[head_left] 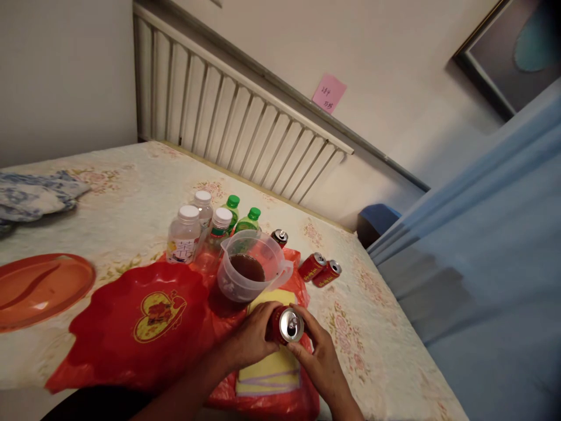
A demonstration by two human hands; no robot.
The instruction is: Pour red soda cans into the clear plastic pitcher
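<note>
Between my two hands is a red drink can (291, 325) with its silver top facing me and its mouth opened. My left hand (256, 332) wraps its left side, and my right hand (318, 345) grips it from the right. Under the can lies a folded yellow cloth (268, 374) with pale purple stripes, on a red plastic bag (223, 386). Just beyond my hands stands a clear plastic measuring jug (274, 257) holding dark brown liquid. To its right are two red cans (312, 266) close together, and another opened can (279, 237) stands behind the jug.
A red scalloped tray (109, 310) lies left of my arms, with an orange oval plate (44, 292) farther left. White-capped jars (183, 237) and green-capped bottles (249, 220) stand behind. Bunched blue-and-white fabric (39, 196) lies far left; a blue curtain (482, 234) hangs at right.
</note>
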